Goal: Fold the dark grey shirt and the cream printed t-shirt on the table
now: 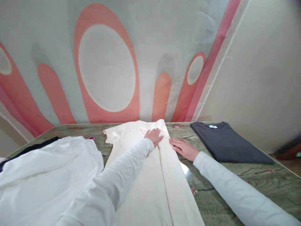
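Left hand on one cream shirt, right hand at its edge; both grips wide; one grey shirt.

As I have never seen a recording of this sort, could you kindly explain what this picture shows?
Certainly. There is no machine here: these are a person's own bare hands, in white sleeves. The single picture comes from a camera worn on the head, looking forward and down.

On the wood-patterned table lies a cream short-sleeved garment, its right side folded inward. The left hand rests flat on the folded part; the right hand is at the right edge. Neither lifts anything.

To the left lies white cloth; to the right, a folded dark grey garment.
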`<state>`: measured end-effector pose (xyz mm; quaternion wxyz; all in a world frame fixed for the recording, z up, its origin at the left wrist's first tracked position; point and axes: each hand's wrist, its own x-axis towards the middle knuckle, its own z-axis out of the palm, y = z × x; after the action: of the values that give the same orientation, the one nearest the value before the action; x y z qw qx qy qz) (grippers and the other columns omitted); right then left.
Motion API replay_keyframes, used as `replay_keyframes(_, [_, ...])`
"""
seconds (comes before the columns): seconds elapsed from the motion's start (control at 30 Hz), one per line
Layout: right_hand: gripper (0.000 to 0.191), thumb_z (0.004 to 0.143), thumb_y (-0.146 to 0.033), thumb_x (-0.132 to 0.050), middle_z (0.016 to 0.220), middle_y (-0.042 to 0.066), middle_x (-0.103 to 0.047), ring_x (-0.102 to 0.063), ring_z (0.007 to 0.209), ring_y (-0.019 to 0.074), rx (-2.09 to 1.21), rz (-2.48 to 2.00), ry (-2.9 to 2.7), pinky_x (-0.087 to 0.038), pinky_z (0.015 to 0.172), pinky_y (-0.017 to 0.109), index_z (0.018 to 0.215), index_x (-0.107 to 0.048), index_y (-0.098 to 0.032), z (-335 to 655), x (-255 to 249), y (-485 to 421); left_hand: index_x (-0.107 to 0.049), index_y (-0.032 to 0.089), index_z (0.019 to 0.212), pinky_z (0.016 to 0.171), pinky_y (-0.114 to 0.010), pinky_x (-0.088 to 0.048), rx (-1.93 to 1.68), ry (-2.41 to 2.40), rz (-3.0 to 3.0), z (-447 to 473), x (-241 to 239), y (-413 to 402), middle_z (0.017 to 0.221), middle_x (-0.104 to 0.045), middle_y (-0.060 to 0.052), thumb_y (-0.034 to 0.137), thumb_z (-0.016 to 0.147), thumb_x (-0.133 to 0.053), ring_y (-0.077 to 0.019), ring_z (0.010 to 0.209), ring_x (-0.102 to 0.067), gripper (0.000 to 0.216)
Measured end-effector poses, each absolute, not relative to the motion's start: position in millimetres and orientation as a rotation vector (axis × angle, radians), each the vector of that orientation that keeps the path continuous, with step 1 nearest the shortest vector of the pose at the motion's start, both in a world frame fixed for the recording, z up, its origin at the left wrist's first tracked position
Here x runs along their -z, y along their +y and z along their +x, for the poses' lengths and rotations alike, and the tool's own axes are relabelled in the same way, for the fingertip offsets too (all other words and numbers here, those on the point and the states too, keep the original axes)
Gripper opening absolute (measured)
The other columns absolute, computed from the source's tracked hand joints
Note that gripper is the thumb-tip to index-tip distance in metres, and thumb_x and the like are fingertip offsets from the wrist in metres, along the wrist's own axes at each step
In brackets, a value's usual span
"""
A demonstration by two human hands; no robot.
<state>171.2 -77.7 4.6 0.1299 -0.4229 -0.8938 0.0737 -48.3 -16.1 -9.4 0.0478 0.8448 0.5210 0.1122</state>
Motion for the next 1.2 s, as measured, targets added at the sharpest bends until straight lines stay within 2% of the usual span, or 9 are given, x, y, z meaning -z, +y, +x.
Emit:
replay_keyframes(0.23, [0.036, 0.086, -0.032, -0.033, 0.121, 0.003, -0.051, -0.038, 0.117, 0.0189, -0.107, -1.369, -2.527, -0.026, 0.098, 0.040, 0.115, -0.053, -0.022, 162, -13, -56, -0.034, 0.019, 0.127, 0.099, -0.042, -0.017, -0.327, 1.585, 2.633, -42, 6, 7, 0.137, -0.028, -0.008, 0.049, 0.086, -0.023, -0.0217, 0.125, -0.023, 0.052])
replay_keyframes(0.37, [0.036, 0.085, -0.038, -0.037, 0.120, 0.005, -0.053, -0.039, 0.116, 0.0206, -0.017, -1.410, -2.501, -0.025, 0.097, 0.041, 0.111, -0.055, -0.021, 159, -12, -48, -0.038, 0.019, 0.123, 0.097, -0.043, -0.021, -0.323, 1.584, 2.704, -42, 2, 14, 0.134, -0.033, -0.009, 0.046, 0.086, -0.027, -0.0222, 0.122, -0.028, 0.047])
replay_keyframes(0.5, [0.038, 0.084, -0.040, -0.038, 0.121, 0.005, -0.052, -0.040, 0.115, 0.0212, -0.031, -1.450, -2.454, -0.028, 0.096, 0.038, 0.112, -0.055, -0.021, 162, -4, -43, -0.043, 0.018, 0.119, 0.097, -0.037, -0.026, -0.396, 1.538, 2.755, -50, -4, 9, 0.127, -0.042, -0.009, 0.038, 0.084, -0.038, -0.0214, 0.116, -0.036, 0.040])
replay_keyframes(0.6, [0.039, 0.084, -0.038, -0.038, 0.122, 0.006, -0.051, -0.041, 0.114, 0.0213, -0.057, -1.436, -2.424, -0.029, 0.096, 0.036, 0.112, -0.055, -0.018, 164, 2, -41, -0.047, 0.018, 0.114, 0.091, -0.031, -0.033, -0.457, 1.474, 2.766, -61, -10, -1, 0.115, -0.049, -0.009, 0.028, 0.078, -0.048, -0.0204, 0.105, -0.046, 0.037])
replay_keyframes(0.7, [0.039, 0.082, -0.035, -0.041, 0.120, 0.010, -0.052, -0.043, 0.112, 0.0217, -0.052, -1.430, -2.378, -0.030, 0.095, 0.035, 0.111, -0.055, -0.014, 163, 1, -42, -0.052, 0.020, 0.106, 0.085, -0.031, -0.037, -0.457, 1.498, 2.797, -73, -16, -13, 0.105, -0.052, -0.007, 0.020, 0.072, -0.052, -0.0209, 0.098, -0.049, 0.034])
replay_keyframes(0.8, [0.037, 0.079, -0.028, -0.045, 0.117, 0.011, -0.052, -0.044, 0.109, 0.0213, -0.010, -1.343, -2.313, -0.031, 0.096, 0.036, 0.112, -0.053, -0.012, 155, -5, -49, -0.054, 0.020, 0.102, 0.078, -0.030, -0.040, -0.412, 1.561, 2.833, -76, -19, -21, 0.098, -0.053, -0.006, 0.016, 0.072, -0.052, -0.0202, 0.091, -0.052, 0.030])
replay_keyframes(0.9, [0.033, 0.081, -0.021, -0.039, 0.115, 0.010, -0.053, -0.045, 0.108, 0.0189, -0.049, -1.139, -2.322, -0.033, 0.096, 0.034, 0.110, -0.054, -0.014, 142, -8, -62, -0.054, 0.021, 0.102, 0.073, -0.030, -0.041, -0.402, 1.600, 2.887, -74, -18, -25, 0.096, -0.054, -0.006, 0.015, 0.077, -0.047, -0.0188, 0.087, -0.053, 0.027])
replay_keyframes(1.03, [0.037, 0.085, -0.026, -0.035, 0.120, 0.011, -0.049, -0.044, 0.110, 0.0188, -0.185, -1.012, -2.383, -0.035, 0.096, 0.035, 0.117, -0.048, -0.014, 126, -3, -76, -0.056, 0.021, 0.100, 0.072, -0.031, -0.041, -0.378, 1.541, 3.022, -71, -14, -25, 0.097, -0.055, -0.006, 0.017, 0.083, -0.042, -0.0183, 0.087, -0.053, 0.023])
replay_keyframes(1.2, [0.044, 0.086, -0.034, -0.033, 0.125, 0.013, -0.046, -0.037, 0.117, 0.0207, -0.221, -0.983, -2.474, -0.029, 0.100, 0.039, 0.122, -0.043, -0.011, 126, 5, -77, -0.061, 0.018, 0.091, 0.072, -0.033, -0.040, -0.373, 1.473, 3.130, -77, -10, -19, 0.098, -0.058, -0.008, 0.016, 0.082, -0.045, -0.0203, 0.093, -0.051, 0.019])
